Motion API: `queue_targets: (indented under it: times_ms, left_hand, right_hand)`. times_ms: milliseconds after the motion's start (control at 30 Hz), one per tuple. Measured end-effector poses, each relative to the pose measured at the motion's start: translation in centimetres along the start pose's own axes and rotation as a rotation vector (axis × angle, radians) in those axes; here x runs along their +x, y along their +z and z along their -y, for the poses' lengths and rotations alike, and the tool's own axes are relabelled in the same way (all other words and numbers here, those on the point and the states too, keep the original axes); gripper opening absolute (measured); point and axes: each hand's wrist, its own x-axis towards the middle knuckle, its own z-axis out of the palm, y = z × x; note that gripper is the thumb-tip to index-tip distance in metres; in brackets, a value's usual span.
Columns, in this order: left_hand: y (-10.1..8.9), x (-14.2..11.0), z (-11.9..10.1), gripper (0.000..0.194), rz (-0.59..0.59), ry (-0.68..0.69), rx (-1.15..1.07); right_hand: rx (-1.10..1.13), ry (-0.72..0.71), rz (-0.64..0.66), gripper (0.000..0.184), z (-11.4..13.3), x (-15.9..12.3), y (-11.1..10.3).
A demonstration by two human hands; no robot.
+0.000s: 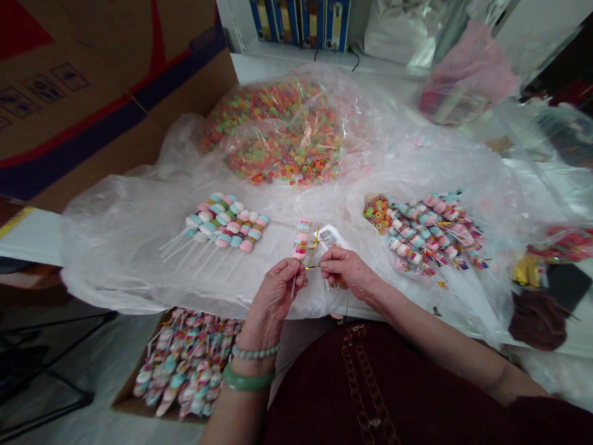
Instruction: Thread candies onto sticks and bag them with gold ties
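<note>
Gold twist tie [314, 252] crosses just above the left hand [277, 298], one end pinched in the right hand [346, 271], whose thumb and fingertips are pressed together on the wire. The left hand is closed around the thin white stick of a marshmallow lollipop [302, 240], which stands nearly upright, its long axis running far to near with a slight tilt: candy end far, stick end near. It lies between the hands, closer to the left. Clear film seems to sheathe the candy, and a printed label card [330, 237] sits just right of it, partly behind the right hand. Fingers hide the spot where tie meets stick — whether the wire has gone around cannot be told. Other lollipops lie in a left stack [223, 224] and a right stack [428, 233] on plastic sheeting [118, 259], with more in a cardboard tray [121, 402] at near left.
</note>
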Motion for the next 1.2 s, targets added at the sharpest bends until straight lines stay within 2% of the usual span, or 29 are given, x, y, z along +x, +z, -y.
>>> queue_targets:
  times_ms: [100, 167, 300, 400, 500, 600, 667, 800, 867, 967, 1067, 1133, 1200]
  left_hand:
    - [-0.1, 0.0, 0.2, 0.024, 0.014, 0.008, -0.013]
    - [-0.1, 0.0, 0.3, 0.024, 0.022, 0.011, -0.014]
    - [-0.1, 0.0, 0.4, 0.026, 0.004, 0.017, 0.002]
    - [-0.1, -0.1, 0.5, 0.03, -0.073, 0.006, 0.054]
    - [0.5, -0.3, 0.9, 0.03, -0.132, -0.031, 0.139]
    - [1.7, -0.6, 1.7, 0.03, -0.137, -0.059, 0.183]
    - [2.6, -0.7, 2.3, 0.033, -0.133, -0.062, 0.179]
    - [3.5, -0.7, 3.1, 0.038, -0.116, -0.018, 0.165]
    - [3.7, -0.6, 3.3, 0.039, -0.133, 0.012, 0.16]
    - [3.7, -0.3, 3.4, 0.035, -0.179, 0.033, 0.137]
    - [3.9, -0.1, 3.6, 0.035, -0.191, 0.029, 0.105]
    - [4.0, 0.0, 3.8, 0.038, -0.193, 0.034, 0.104]
    - [4.0, 0.1, 4.1, 0.04, -0.204, 0.053, 0.125]
  right_hand:
    - [0.193, 0.176, 0.048, 0.02, -0.5, 0.3, 0.0]
    - [0.233, 0.278, 0.05, 0.02, -0.6, 0.4, 0.1]
    - [0.17, 0.322, 0.033, 0.014, -0.4, -0.1, 0.4]
    - [0.006, 0.155, -0.022, 0.008, 0.0, -0.8, 0.9]
    - [-0.336, -0.201, -0.083, 0.006, 0.3, -1.2, 1.6]
    - [-0.727, -0.48, -0.154, 0.018, 0.0, -1.0, 1.9]
    - [-0.894, -0.531, -0.216, 0.025, -0.4, -0.8, 1.8]
    - [-1.044, -0.507, -0.257, 0.029, -0.9, -0.5, 1.3]
    - [-1.051, -0.5, -0.235, 0.027, -0.9, -0.6, 1.1]
    - [-0.935, -0.518, -0.207, 0.025, -1.1, -0.7, 1.0]
    - [-0.754, -0.495, -0.291, 0.025, -1.6, -0.8, 1.1]
    - [-0.626, -0.426, -0.351, 0.022, -1.9, -0.6, 1.2]
    - [-0.501, -0.352, -0.358, 0.017, -2.0, -0.4, 1.2]
